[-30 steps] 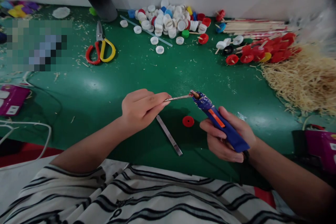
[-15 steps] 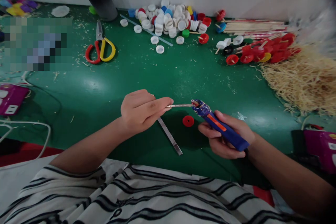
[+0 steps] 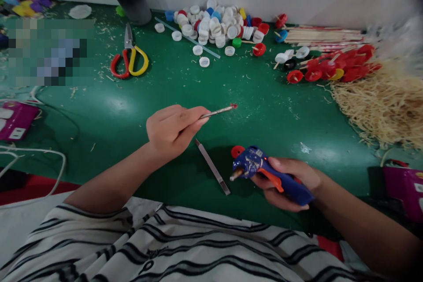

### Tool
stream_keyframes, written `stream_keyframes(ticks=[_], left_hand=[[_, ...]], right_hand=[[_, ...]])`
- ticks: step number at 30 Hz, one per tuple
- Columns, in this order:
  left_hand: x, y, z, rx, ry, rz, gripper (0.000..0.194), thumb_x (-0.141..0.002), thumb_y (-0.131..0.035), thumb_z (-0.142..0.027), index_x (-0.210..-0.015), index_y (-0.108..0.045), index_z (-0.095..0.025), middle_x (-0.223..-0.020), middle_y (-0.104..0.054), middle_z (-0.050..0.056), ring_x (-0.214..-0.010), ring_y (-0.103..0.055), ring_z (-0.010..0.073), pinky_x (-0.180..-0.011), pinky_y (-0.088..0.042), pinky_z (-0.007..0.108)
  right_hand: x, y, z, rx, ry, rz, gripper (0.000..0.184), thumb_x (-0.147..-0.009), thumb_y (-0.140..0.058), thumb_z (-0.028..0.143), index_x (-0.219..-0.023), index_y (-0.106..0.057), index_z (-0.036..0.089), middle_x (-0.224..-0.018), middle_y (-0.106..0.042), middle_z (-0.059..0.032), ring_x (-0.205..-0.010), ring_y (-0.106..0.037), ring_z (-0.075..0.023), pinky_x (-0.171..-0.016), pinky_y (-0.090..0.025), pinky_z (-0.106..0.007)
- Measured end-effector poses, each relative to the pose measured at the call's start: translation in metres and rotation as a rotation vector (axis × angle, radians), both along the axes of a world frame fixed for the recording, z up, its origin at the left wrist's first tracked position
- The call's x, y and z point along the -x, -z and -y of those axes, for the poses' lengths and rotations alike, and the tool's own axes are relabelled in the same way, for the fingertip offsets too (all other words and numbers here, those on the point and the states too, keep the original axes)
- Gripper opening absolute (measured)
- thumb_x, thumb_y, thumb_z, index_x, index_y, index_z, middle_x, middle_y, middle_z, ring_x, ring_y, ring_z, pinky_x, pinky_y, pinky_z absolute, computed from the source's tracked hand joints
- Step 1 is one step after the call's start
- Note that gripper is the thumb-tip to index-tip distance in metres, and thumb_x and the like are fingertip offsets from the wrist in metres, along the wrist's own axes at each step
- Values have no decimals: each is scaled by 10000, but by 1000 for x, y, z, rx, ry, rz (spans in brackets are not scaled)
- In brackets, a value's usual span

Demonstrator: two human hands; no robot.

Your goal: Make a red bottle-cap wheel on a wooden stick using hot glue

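Observation:
My left hand (image 3: 173, 128) is closed in a pinch around a thin greyish stick (image 3: 218, 111). A small reddish blob sits on the stick's far tip. My right hand (image 3: 291, 180) is wrapped around a blue glue gun (image 3: 249, 161) with an orange trigger, its nozzle pointing left and down toward me. The nozzle and the stick are apart. A red bottle cap (image 3: 237, 151) with a hole in its middle lies on the green table, partly behind the glue gun's front. Between my hands a slim, flat metal strip (image 3: 212, 166) lies at a slant.
Red-and-yellow-handled scissors (image 3: 129, 59) lie at the back left, near a dark cylinder (image 3: 132, 0). Loose bottle caps (image 3: 214, 26) are heaped at the back. Wooden sticks (image 3: 324, 35), caps with sticks (image 3: 346, 64) and pale shredded straw (image 3: 383, 101) lie right. Purple power strips (image 3: 18, 119) flank the table.
My left hand has lifted the stick away from the nozzle, tilting its tip upward. The glue gun has moved down and turned, its nozzle now facing me and its body partly covering the red cap.

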State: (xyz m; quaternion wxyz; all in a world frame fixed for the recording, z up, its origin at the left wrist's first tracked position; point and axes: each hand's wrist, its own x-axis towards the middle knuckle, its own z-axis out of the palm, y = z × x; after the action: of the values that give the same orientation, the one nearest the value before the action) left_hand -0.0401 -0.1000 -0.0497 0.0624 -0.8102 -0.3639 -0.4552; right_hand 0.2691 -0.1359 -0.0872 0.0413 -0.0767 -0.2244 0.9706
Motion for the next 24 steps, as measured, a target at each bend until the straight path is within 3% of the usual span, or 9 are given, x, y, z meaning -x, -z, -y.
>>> stream_keyframes(ticks=[3,7,13,20,24], left_hand=[[0,1,0,23,1,14,153,-1022,-631,-234,-981,-773,-194,-666,-710,-31,-556,-600,71,-553,-452,188],[3,6,0,-18,94,53,142,-1011,-637,-223,-1039,-774,-198,-672,-695,-17,-557,-605,95,-573,-488,222],[4,8,-5,-80,308,-41,143,-992,-676,-250,-1094,-767,-211,-626,-616,-19,-531,-519,106,-554,-427,279],[7,0,-6,-86,279,-92,128,-973,-714,-240,-1080,-783,-249,-621,-591,-38,-558,-509,95,-561,-422,276],[10,-1,-11,-150,261,-113,105,-995,-690,-278,-1056,-775,-288,-590,-588,-51,-525,-512,95,-548,-442,280]], right_hand=[[1,1,-2,51,77,-38,522,-1062,-305,704,-909,-466,231,-466,-554,47,-253,-316,-80,-299,-287,-158],[2,1,-6,144,172,-169,533,-1075,-162,699,-907,-400,253,-483,-572,45,-241,-281,-70,-305,-291,-141],[1,-1,-9,179,95,-141,502,-1080,-148,695,-1042,-396,260,-582,-641,39,-275,-278,-71,-314,-265,-126],[-1,1,-10,184,87,-145,517,-1084,-104,682,-1035,-402,262,-590,-647,36,-285,-280,-72,-310,-260,-126],[-2,1,-9,163,41,-3,510,-1064,-214,731,-1008,-400,259,-534,-625,49,-261,-282,-77,-291,-257,-136]])
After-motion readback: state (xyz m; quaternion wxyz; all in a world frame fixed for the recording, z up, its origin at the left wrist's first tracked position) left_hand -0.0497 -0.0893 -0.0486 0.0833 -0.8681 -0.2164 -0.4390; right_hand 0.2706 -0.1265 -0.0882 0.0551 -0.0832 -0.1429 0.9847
